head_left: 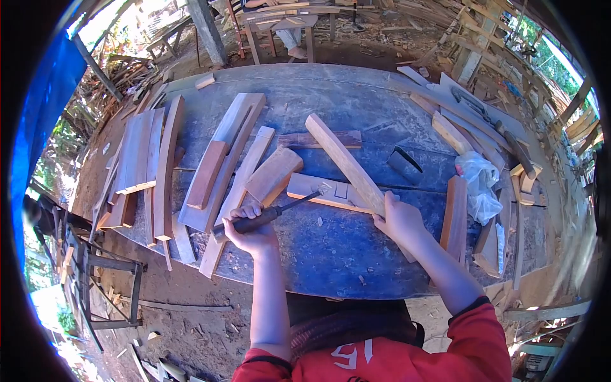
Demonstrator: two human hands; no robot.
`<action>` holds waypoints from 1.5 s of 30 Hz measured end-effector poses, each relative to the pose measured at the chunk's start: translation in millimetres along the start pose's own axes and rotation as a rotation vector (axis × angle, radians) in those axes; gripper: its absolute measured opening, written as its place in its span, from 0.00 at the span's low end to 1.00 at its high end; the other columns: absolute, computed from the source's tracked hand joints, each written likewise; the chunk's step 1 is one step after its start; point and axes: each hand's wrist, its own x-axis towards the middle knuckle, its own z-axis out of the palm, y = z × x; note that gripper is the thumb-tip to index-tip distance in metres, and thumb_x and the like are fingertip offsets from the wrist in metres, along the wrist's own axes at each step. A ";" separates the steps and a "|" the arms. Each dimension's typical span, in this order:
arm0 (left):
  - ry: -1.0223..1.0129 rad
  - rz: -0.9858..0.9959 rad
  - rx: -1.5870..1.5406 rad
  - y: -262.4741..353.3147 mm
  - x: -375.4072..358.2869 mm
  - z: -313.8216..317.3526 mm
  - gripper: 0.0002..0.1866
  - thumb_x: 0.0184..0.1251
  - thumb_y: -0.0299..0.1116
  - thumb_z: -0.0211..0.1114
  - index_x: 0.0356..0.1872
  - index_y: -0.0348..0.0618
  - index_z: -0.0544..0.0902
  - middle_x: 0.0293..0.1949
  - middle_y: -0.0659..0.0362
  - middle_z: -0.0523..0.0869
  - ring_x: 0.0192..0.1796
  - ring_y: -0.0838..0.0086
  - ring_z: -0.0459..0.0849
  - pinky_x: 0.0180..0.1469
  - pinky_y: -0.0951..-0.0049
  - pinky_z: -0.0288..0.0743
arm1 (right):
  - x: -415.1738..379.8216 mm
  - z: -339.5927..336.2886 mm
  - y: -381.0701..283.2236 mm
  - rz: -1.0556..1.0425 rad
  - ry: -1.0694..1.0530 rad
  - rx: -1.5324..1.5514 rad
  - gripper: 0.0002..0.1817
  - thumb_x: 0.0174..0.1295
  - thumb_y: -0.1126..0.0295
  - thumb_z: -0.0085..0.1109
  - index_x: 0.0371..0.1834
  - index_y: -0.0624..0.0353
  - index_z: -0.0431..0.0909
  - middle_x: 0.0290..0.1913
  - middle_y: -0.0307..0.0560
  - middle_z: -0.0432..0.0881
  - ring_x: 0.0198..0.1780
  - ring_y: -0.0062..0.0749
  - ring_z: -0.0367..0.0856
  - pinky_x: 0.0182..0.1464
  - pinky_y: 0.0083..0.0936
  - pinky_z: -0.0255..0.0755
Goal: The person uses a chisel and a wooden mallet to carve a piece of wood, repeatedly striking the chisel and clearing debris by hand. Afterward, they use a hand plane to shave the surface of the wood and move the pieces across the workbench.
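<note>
My left hand (252,234) is closed around the dark handle of a chisel (266,217). The blade slants up to the right, its tip at a short wooden block (303,186) with dark rectangular marks or cuts on its face. My right hand (400,220) grips the near end of a long squared wooden stick (344,157). This stick slopes away to the upper left and crosses over the right part of the marked block, hiding it there. Behind the chisel rests a thick wood offcut (275,173), and a dark flat wooden strip (299,140) lies farther back.
The worn blue table (331,261) carries curved wooden pieces (223,162) and stacked boards (141,149) at left. At right are a clear plastic bag (478,181), a C-clamp (471,102) and more timber. A dark curved scrap (405,162) sits centre right. Beyond, a person's leg (291,41) shows near another bench.
</note>
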 end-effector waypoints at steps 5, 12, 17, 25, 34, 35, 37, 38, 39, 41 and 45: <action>0.043 0.017 0.080 0.2 4.0 21.3 0.16 0.62 0.47 0.49 0.22 0.46 0.68 0.21 0.59 0.69 0.29 0.71 0.69 0.41 0.69 0.64 | 0.0 -0.5 0.0 0.000 -0.007 0.013 0.21 0.55 0.57 0.55 0.43 0.63 0.64 0.25 0.52 0.80 0.26 0.44 0.81 0.28 0.35 0.75; 0.001 0.010 0.102 5.7 0.2 43.4 0.15 0.63 0.46 0.49 0.24 0.45 0.67 0.24 0.59 0.69 0.32 0.71 0.68 0.43 0.69 0.64 | 0.1 -1.6 -0.4 -0.004 0.004 0.023 0.20 0.55 0.58 0.55 0.40 0.62 0.64 0.23 0.52 0.79 0.25 0.44 0.81 0.27 0.34 0.75; 0.122 -0.029 0.349 5.9 -8.9 65.2 0.14 0.64 0.41 0.56 0.26 0.46 0.65 0.24 0.59 0.69 0.32 0.74 0.68 0.43 0.72 0.65 | -0.7 -1.6 -0.6 -0.003 0.016 0.024 0.19 0.54 0.58 0.56 0.40 0.62 0.65 0.23 0.52 0.79 0.25 0.43 0.81 0.27 0.34 0.75; -0.039 0.041 0.486 -3.3 -9.6 73.4 0.11 0.64 0.38 0.57 0.30 0.44 0.67 0.28 0.60 0.73 0.34 0.76 0.72 0.45 0.72 0.67 | -1.1 -2.7 -1.2 0.010 0.010 0.027 0.20 0.54 0.58 0.56 0.40 0.62 0.65 0.24 0.52 0.79 0.26 0.43 0.81 0.28 0.34 0.75; -0.073 0.027 0.713 -12.8 -14.7 85.3 0.11 0.64 0.39 0.58 0.32 0.42 0.70 0.27 0.61 0.75 0.35 0.77 0.74 0.43 0.74 0.67 | -1.2 -1.8 -0.5 0.003 0.006 0.035 0.21 0.55 0.58 0.56 0.42 0.62 0.65 0.25 0.52 0.80 0.26 0.43 0.81 0.29 0.34 0.75; -0.105 0.051 0.749 -15.4 -13.7 85.0 0.11 0.64 0.39 0.58 0.32 0.41 0.71 0.26 0.62 0.75 0.34 0.78 0.74 0.40 0.76 0.68 | -1.0 -1.6 -0.3 0.002 0.007 0.032 0.21 0.55 0.58 0.56 0.42 0.62 0.65 0.25 0.52 0.80 0.26 0.43 0.81 0.29 0.34 0.75; -0.169 0.089 0.782 -21.5 -13.3 85.3 0.11 0.63 0.37 0.59 0.32 0.41 0.70 0.27 0.62 0.74 0.31 0.80 0.73 0.36 0.78 0.68 | -1.0 -1.7 -0.3 0.002 0.008 0.030 0.20 0.55 0.58 0.55 0.42 0.62 0.65 0.25 0.52 0.80 0.26 0.43 0.81 0.29 0.34 0.75; -0.233 0.125 0.814 -23.6 -12.7 85.6 0.11 0.62 0.36 0.61 0.33 0.42 0.69 0.28 0.62 0.74 0.29 0.81 0.72 0.33 0.80 0.68 | -1.2 -1.9 -0.4 0.002 0.014 0.031 0.20 0.55 0.58 0.55 0.42 0.62 0.65 0.25 0.52 0.80 0.26 0.43 0.81 0.29 0.34 0.75; -0.303 0.118 0.822 -24.8 -11.5 86.1 0.11 0.60 0.34 0.63 0.32 0.41 0.69 0.28 0.62 0.74 0.28 0.81 0.72 0.31 0.81 0.68 | -1.6 -2.1 -0.5 0.004 0.020 0.032 0.20 0.55 0.58 0.55 0.42 0.62 0.65 0.25 0.52 0.80 0.26 0.43 0.81 0.29 0.34 0.75; -0.354 0.131 0.887 -30.0 -12.0 87.2 0.11 0.60 0.33 0.63 0.33 0.41 0.69 0.28 0.61 0.74 0.28 0.81 0.72 0.32 0.81 0.68 | -1.2 -2.8 -0.5 0.007 0.009 0.038 0.20 0.55 0.59 0.55 0.42 0.62 0.65 0.25 0.53 0.80 0.27 0.43 0.81 0.29 0.34 0.75; -0.498 0.327 1.037 -43.3 -7.7 96.1 0.14 0.58 0.31 0.64 0.38 0.38 0.67 0.30 0.58 0.75 0.32 0.76 0.74 0.36 0.75 0.70 | -2.1 -3.1 -0.8 0.002 0.009 0.034 0.21 0.55 0.59 0.55 0.43 0.62 0.65 0.25 0.53 0.80 0.27 0.43 0.81 0.30 0.35 0.75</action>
